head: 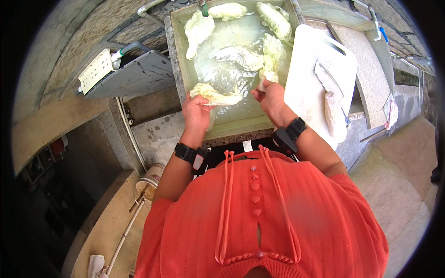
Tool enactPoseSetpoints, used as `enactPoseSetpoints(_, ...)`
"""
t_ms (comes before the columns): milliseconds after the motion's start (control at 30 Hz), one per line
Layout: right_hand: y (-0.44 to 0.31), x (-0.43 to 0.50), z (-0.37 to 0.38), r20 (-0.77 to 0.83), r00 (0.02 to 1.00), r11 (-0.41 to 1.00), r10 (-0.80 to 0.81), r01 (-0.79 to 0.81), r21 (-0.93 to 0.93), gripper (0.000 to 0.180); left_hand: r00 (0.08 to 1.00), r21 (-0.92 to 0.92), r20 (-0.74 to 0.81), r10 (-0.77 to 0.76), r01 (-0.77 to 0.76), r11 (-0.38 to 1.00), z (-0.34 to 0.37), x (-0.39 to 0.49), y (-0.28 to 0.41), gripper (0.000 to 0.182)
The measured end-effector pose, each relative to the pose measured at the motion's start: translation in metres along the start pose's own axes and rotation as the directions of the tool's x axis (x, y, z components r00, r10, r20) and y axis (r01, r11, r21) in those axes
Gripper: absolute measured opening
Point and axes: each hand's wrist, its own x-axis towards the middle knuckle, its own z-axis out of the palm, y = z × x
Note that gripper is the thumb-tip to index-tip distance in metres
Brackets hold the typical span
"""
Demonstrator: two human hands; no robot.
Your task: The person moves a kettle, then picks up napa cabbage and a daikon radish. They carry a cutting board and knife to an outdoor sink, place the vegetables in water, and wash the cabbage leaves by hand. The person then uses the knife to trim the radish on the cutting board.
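My left hand [196, 113] grips a napa cabbage leaf [222, 99] by its left end, with thumb on top, over the near left part of a water-filled stone sink [240, 130]. Near the sink's right wall, my right hand [273, 99] has its fingertips closed on the pale near end of another cabbage leaf [271, 64]. A pale cabbage leaf [240, 57] lies in the rippling water between the hands and the far wall. More cabbage pieces rest along the far side: one at left [200, 31], one at centre [227, 11], one at right [274, 21].
A white cutting board [306, 69] borders the sink on the right, bearing a toothed, wide-bladed knife with a pale handle [330, 111]. A tap [202, 8] hangs over the far edge. Left stand a grey slab [135, 76] and, lower, a bucket [151, 179].
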Motion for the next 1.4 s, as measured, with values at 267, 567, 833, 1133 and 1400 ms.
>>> enactPoseSetpoints(267,0.018,-0.020,0.020,0.587,0.797,0.584,-0.146,0.548,-0.599,0.040,0.977,0.231,0.181,-0.111,0.067,0.971,0.031,0.012,0.021,0.047)
enactPoseSetpoints(567,0.002,-0.016,0.014,0.701,0.710,0.783,-0.069,0.474,-0.403,0.023,0.949,0.304,0.295,-0.113,0.019,0.952,0.036,0.016,0.010,0.044)
enactPoseSetpoints(833,0.014,-0.018,0.013,0.398,0.915,0.995,-0.060,0.085,-0.045,0.010,0.962,0.133,0.210,-0.175,0.149,0.980,0.037,0.020,0.002,0.044)
enactPoseSetpoints(1133,0.019,-0.004,0.008,0.397,0.805,0.813,-0.441,0.546,-0.202,0.021,0.995,0.171,0.058,-0.079,0.068,0.983,0.038,0.024,-0.002,0.036)
enactPoseSetpoints(1400,0.013,-0.008,0.020,0.503,0.752,0.462,-0.426,0.659,-0.594,0.033,0.978,0.281,0.206,-0.035,-0.024,0.959,0.066,0.019,-0.004,0.044)
